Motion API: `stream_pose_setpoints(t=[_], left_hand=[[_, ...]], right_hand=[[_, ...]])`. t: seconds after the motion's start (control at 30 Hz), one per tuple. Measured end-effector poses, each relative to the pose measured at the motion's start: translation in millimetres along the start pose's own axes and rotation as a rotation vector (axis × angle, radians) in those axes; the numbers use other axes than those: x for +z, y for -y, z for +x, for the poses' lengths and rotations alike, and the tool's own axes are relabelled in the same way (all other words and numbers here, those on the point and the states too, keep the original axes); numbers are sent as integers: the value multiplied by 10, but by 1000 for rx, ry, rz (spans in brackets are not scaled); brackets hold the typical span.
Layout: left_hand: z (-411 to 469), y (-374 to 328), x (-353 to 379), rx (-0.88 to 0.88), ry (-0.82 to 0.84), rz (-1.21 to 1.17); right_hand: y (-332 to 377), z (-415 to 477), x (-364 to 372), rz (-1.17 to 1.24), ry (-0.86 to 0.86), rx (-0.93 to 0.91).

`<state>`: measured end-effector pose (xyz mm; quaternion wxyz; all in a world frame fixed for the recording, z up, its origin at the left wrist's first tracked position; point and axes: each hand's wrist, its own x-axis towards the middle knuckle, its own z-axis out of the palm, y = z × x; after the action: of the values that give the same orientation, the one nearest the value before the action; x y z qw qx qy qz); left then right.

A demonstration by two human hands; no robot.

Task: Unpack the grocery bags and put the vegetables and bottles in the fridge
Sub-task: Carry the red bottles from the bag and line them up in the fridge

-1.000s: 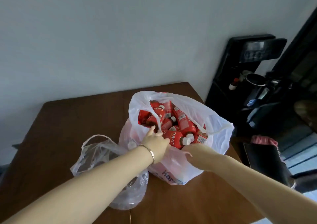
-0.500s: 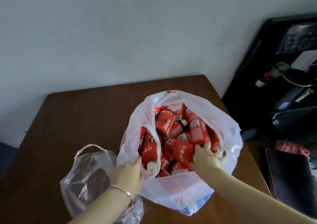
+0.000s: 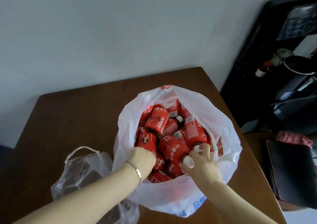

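Wooden surface [image 3: 77, 120] is occupied by a white bag [image 3: 171, 198]; red bottles [image 3: 173, 148] are clamped in right hand [image 3: 204, 163] fingers; left hand [image 3: 142, 158] grip cannot be told.

On table [image 3: 77, 120], toward its right: bag [image 3: 171, 199], filled with bottles [image 3: 173, 146] piled crosswise. Just left of it, touching: second bag [image 3: 82, 170]. In the bag, among bottles: left hand [image 3: 143, 158] by near-left wall, right hand [image 3: 204, 162] at caps, near right. Right of table, behind: dispenser [image 3: 253, 69].

Thin, crinkled white plastic bag [image 3: 173, 196], glossy red-labelled bottles [image 3: 173, 148], clear filmy bag [image 3: 80, 174], matt brown wooden table [image 3: 72, 114].
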<state>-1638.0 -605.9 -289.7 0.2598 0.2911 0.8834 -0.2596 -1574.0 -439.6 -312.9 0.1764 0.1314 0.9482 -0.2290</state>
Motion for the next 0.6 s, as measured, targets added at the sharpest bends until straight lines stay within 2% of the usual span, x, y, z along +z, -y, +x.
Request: stream_pose_setpoints(t=[0.07, 0.17, 0.4, 0.5, 0.6], left_hand=[[-103, 208, 44, -147, 7, -158], [-147, 278, 155, -239, -80, -321], [-262, -83, 368, -168, -302, -420], [-302, -92, 303, -156, -378, -550], [-331, -79, 115, -130, -530, -648]], right_hand=[[47, -28, 39, 26, -18, -14], [149, -44, 72, 83, -3, -32], [351, -190, 55, 158, -44, -34], [359, -245, -4, 176, -66, -57], [396, -272, -84, 211, -92, -70]])
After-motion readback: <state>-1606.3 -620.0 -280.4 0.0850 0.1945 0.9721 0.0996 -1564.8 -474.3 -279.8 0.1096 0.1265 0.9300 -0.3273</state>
